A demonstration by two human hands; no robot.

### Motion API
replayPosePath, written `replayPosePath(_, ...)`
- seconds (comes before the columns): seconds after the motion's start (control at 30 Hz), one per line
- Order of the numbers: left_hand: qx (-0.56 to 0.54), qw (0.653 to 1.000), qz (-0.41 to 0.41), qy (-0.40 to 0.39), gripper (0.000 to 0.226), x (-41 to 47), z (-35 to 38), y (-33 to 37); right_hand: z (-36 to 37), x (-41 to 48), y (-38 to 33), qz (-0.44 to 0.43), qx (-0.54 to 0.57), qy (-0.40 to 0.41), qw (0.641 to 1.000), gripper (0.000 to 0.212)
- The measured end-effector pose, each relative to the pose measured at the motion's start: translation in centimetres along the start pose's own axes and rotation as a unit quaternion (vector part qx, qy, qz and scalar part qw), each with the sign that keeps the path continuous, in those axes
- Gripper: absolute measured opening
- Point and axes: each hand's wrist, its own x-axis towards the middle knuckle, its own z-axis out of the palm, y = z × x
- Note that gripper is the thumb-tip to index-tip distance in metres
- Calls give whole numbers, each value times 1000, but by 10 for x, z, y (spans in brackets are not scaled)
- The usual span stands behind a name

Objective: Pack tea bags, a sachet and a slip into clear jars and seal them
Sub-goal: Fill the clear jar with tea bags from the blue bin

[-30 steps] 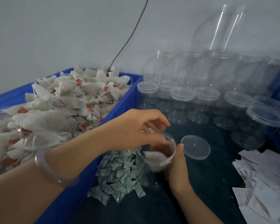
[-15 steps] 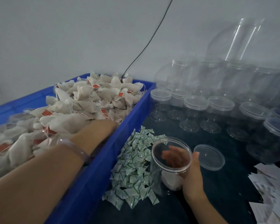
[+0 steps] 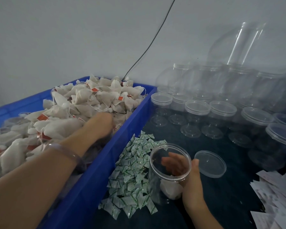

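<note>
Right hand (image 3: pixel 191 184) has the jar (image 3: pixel 155 180) gripped from the side, thumb up by the rim and fingers (image 3: pixel 173 162) curled round the far wall. You can see them straight through the clear plastic. The jar's a smooth round cylinder with a ridged neck, sitting on the dark table (image 3: pixel 229 192) with its mouth open. One pale tea bag (image 3: pixel 169 189) is slumped at the bottom. Its lid (image 3: pixel 210 163), a flat see-through disc with a raised edge, lies just beside the jar on the right, close to the thumb.

Left hand (image 3: pixel 101 123) is down in the blue plastic crate (image 3: pixel 92 187) with its fingertips buried in the tea bags (image 3: pixel 89 100). It's blurry, so honestly can't tell if it's got hold of one or not. There's a clear bangle (image 3: pixel 68 152) on that wrist. The bags are soft, papery pyramid pouches with strings and little red tags, heaped up past the crate's rim.

Between crate and jar there's a loose pile of sachets (image 3: pixel 132 177), small crinkly white packets with green print, mostly triangular. White paper slips (image 3: pixel 277 199) are scattered at the right edge of the table. Further back stand rows of empty jars (image 3: pixel 221 111), same clear plastic, with more piled behind them against the grey wall. A thin black cable (image 3: pixel 152 42) runs up that wall.
</note>
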Motion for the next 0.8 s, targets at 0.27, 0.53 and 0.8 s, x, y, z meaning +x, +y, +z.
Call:
replayPosePath(0.27, -408, 889, 47, 205, 19, -7, -27, -3, 0, 1, 1, -5, 1, -12, 1000, 76)
replayPosePath(0.53, -674, 722, 115, 100, 14, -50, -43, 52, 2, 2, -2, 0, -3, 9, 1000, 75)
replayPosePath(0.8, -343, 872, 343, -60, 6, -81, -14, 80, 4, -1, -8, 8, -27, 12, 1000, 69)
